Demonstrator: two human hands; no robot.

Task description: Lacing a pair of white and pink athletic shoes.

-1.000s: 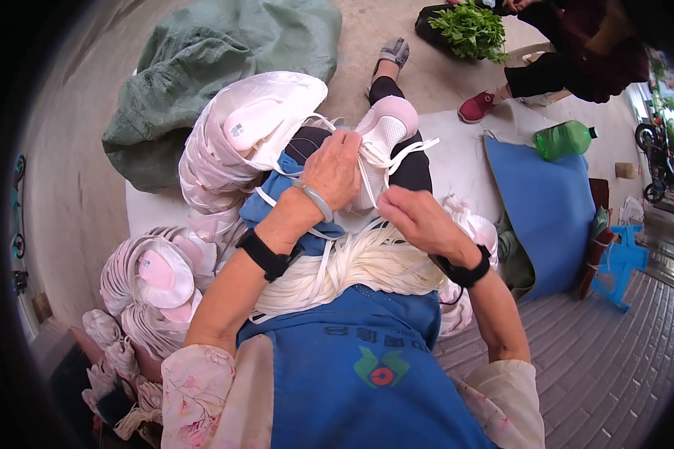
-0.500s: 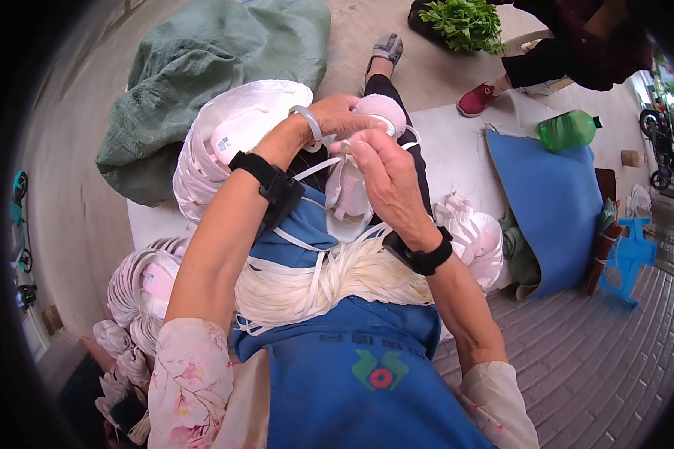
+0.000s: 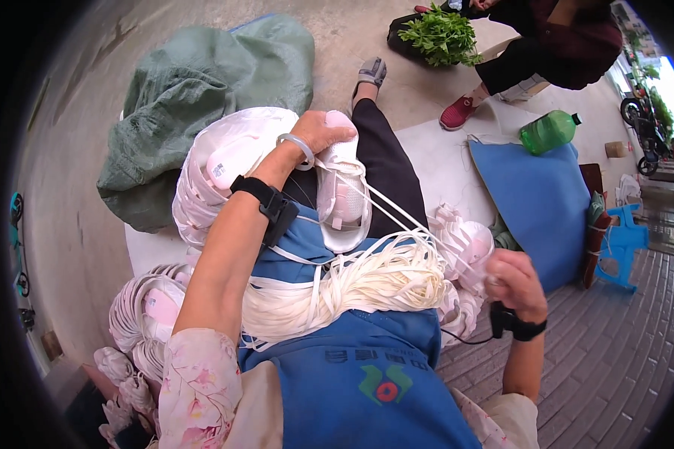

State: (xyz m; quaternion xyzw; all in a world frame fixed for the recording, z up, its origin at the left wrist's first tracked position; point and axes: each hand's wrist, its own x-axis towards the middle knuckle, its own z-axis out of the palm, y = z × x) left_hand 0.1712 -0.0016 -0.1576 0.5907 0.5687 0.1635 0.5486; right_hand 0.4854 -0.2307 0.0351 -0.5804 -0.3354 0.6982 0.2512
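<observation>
My left hand point(image 3: 323, 137) clasps the shoe upper point(image 3: 343, 188), which runs lengthwise toward me, while my curled right hand point(image 3: 517, 284) pinches laces point(image 3: 397, 209) well rightward.

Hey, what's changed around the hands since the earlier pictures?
The right hand has left the shoe, moving rightward and lower in view; white lace now stretches from the shoe toward it. The left hand still holds the shoe's toe end; the lace bundle stays across the blue apron.
</observation>
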